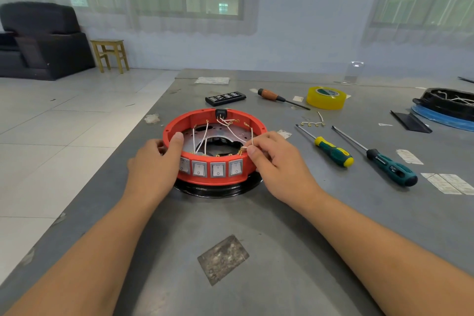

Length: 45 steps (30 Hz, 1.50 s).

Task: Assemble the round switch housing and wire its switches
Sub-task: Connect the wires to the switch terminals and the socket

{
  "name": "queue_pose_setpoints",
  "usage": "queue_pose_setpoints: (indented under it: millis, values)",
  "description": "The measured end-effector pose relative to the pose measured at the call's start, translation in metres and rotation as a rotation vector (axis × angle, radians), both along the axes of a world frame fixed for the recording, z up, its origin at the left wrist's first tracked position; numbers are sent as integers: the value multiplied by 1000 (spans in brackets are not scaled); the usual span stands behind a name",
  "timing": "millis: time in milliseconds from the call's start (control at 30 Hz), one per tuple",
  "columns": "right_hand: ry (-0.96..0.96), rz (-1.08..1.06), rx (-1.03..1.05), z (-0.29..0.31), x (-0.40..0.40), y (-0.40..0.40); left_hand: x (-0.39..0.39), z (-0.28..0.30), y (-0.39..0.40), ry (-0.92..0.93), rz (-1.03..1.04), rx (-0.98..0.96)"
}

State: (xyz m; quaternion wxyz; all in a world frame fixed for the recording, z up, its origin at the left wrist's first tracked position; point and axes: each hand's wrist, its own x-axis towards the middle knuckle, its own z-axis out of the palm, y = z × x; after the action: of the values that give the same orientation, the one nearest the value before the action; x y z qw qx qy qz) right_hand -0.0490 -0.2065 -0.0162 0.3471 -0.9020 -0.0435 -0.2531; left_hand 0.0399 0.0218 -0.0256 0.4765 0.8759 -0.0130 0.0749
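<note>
Wire (252,139) in right hand's (279,161) grip

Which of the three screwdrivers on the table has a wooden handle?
The far screwdriver, beside the yellow tape roll. Its handle is brown and orange; the two nearer ones have green handles.

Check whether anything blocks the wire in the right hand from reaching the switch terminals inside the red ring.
Nothing visible does. The right hand pinches the white wire just above the terminals behind the switches. Other wires cross further left, clear of it.
</note>
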Motion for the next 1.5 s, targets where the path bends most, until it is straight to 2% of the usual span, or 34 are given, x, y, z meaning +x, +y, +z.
queue_pose_setpoints:
  millis: [100, 333, 500, 667, 833, 967, 1100, 1267, 1500]
  values:
    - [-59, -39, -35, 0, -1, 0, -1, -2, -3, 8, -32, -97]
    - [-219, -28, -56, -4, 1, -9, -12, 8, -8, -145, -176, -392]
    - [-252, -42, -95, -8, 5, -14, -19, 14, -14, -60, -273, -492]
    - [-279, -71, -189, -7, 4, -14, -22, 6, -26, -16, -436, -771]
    - [-255, -44, -258, -8, 1, -9, -20, -2, -35, 9, -407, -895]
    - [-251, -39, -272, -8, 2, -5, -14, -12, -38, 134, -282, -989]
    - [-265, -53, -249, -9, 4, -6, -14, -14, -39, 221, -307, -1085]
    - [-255, -58, -177, -13, 6, -4, -19, -13, -43, 238, -415, -1155]
    - [-130, -69, 160, -4, 8, -2, -20, -12, -44, 171, -418, -1140]
